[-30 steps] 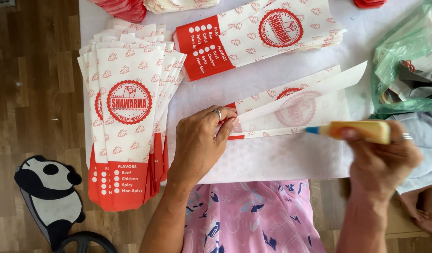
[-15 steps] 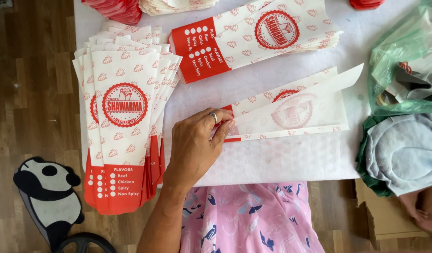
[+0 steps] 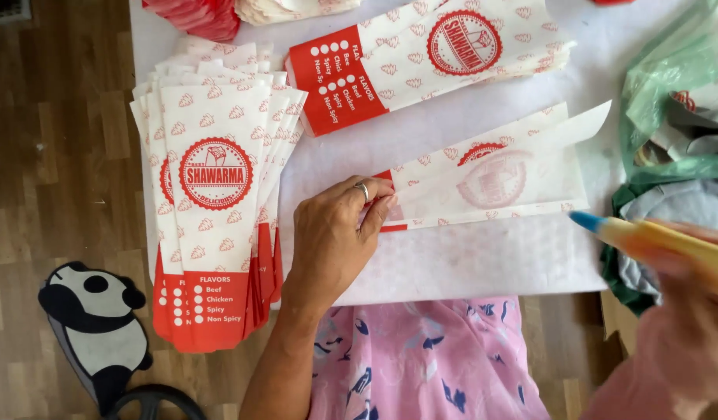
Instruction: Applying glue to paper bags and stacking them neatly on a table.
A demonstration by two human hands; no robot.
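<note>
One unfolded paper sleeve [image 3: 491,183] lies flat under the left hand [image 3: 331,233], fingertips together pressing its red end. Right of those fingers, the blurred right hand [image 3: 686,327] grips a yellow blue-tipped glue tube [image 3: 647,237]. Left of them, a sleeve stack [image 3: 215,210].

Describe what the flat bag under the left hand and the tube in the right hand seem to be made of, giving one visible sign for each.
The flat bag: thin matte paper, it seems; the print shows through its folded flap. The tube held by the right hand: probably smooth plastic, yellow with a blue tip, though blurred. The left hand presses the bag's red end.
</note>
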